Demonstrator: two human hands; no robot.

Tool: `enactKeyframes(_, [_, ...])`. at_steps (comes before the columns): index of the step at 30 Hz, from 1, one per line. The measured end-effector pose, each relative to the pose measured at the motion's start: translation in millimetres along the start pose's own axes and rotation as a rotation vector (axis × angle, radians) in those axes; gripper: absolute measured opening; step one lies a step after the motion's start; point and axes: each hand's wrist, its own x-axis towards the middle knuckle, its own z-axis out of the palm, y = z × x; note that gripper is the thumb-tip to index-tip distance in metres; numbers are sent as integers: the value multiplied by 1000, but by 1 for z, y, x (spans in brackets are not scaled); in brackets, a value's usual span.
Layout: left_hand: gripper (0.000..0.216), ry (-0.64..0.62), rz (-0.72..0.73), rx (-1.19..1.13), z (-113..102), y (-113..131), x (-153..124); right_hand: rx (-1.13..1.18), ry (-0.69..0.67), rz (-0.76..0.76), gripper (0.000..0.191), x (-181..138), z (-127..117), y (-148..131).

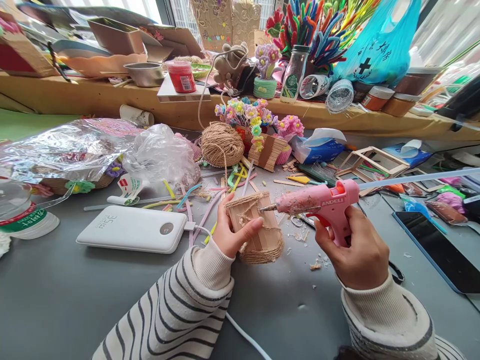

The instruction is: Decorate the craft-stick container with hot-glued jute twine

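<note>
My left hand [234, 227] grips a small container of wooden craft sticks [264, 232], tilted, with twine wound round its base and rim. The thumb presses on its side near a strand of twine. In my right hand [360, 247] is a pink hot glue gun [318, 201], fingers wrapped round its handle and trigger. Its metal nozzle meets or nearly meets the sticks near my left thumb; whether they touch I cannot tell. A long translucent glue stick [420, 181] juts from the gun's back. Twine runs up from the container toward a twine ball [222, 144].
Left of my hands lies a white power bank [133, 229] with a cable plugged in. A phone [442, 252] lies at the right. Behind are pipe cleaner scraps, a bundle of craft sticks [270, 152], a blue tissue pack [318, 147] and a crowded ledge [176, 107].
</note>
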Motion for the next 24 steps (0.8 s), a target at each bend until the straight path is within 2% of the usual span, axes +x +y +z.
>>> enactKeyframes(20, [96, 16, -21, -35, 0, -2, 0, -1, -17, 18, 21, 0, -4, -2])
enactKeyframes(24, [100, 11, -14, -25, -1, -1, 0, 0, -27, 14, 21, 0, -4, -3])
